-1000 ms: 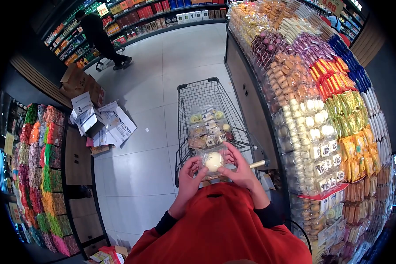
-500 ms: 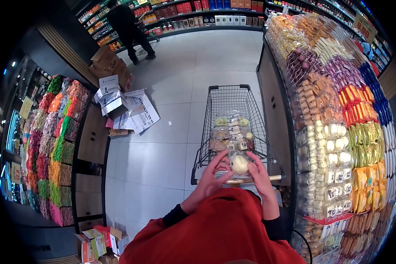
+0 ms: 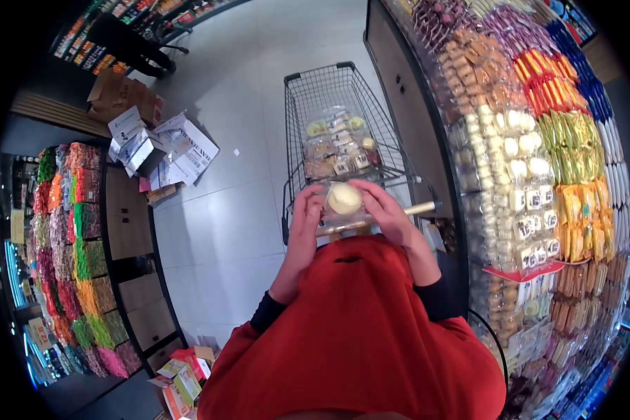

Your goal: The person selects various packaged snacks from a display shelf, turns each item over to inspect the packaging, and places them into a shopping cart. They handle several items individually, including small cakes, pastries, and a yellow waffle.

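Left hand (image 3: 305, 221) and right hand (image 3: 393, 218) both grip the clear-wrapped pale bun (image 3: 344, 199), one at each side. Bun sits between them, above the handle end of a wire shopping cart (image 3: 322, 69). In the cart, just beyond: clear packs of small cakes (image 3: 337, 145). Bagged-snack display (image 3: 525, 175) beside the cart, right. Flattened cartons (image 3: 189, 148) on the floor, left.
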{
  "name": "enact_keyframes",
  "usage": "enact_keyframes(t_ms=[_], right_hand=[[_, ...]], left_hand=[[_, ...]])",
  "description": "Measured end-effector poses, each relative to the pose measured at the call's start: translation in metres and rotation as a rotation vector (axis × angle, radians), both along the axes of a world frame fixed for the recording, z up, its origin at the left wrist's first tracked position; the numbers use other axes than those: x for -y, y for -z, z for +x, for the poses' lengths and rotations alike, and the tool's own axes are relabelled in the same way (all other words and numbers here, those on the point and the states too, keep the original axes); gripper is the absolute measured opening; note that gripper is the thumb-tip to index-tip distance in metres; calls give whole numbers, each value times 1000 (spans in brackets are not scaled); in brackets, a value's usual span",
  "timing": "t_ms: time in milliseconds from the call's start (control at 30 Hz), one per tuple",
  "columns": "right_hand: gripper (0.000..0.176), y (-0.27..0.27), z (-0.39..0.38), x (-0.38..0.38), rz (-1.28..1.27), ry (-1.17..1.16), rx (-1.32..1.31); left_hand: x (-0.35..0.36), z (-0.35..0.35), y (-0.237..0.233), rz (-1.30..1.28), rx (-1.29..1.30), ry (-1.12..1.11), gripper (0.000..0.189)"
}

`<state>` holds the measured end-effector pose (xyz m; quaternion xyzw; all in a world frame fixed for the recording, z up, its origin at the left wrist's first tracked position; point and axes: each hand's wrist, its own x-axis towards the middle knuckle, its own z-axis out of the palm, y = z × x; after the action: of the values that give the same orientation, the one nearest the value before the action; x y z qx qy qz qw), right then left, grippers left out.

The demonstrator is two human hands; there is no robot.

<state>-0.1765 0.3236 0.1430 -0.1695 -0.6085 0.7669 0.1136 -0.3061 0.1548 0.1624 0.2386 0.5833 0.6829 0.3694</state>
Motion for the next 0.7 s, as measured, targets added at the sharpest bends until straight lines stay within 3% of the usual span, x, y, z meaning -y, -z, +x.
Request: enact_keyframes(t_ms=[67, 133, 167, 267, 400, 467, 533, 633, 667, 700], right_hand=[[51, -5, 2, 2, -113, -15, 38], [63, 2, 4, 4, -40, -48, 88], [73, 4, 1, 7, 73, 19, 54], [78, 14, -4, 14, -10, 70, 16], [76, 39, -11, 3, 65, 106, 79], [66, 59, -14, -14, 298, 197, 269], [53, 86, -20, -42, 312, 296, 303], [49, 143, -32, -92, 380, 398, 303], [49, 154, -38, -107, 511, 464, 369], [48, 167, -47, -121, 643, 529, 433]], left_hand=[[0, -1, 5, -63, 7, 10, 37], [3, -1, 21, -40, -27, 34, 41], [5, -4, 31, -47, 18, 18, 53], [10, -8, 55, -17, -1, 36, 52], [14, -11, 85, -54, -247, 38, 47], [15, -11, 92, -248, -403, 52, 40], [17, -13, 129, -253, -446, 28, 36], [25, -10, 182, -334, -593, 187, 30], [24, -10, 178, -340, -588, 191, 30], [20, -11, 171, -529, -686, 365, 30]])
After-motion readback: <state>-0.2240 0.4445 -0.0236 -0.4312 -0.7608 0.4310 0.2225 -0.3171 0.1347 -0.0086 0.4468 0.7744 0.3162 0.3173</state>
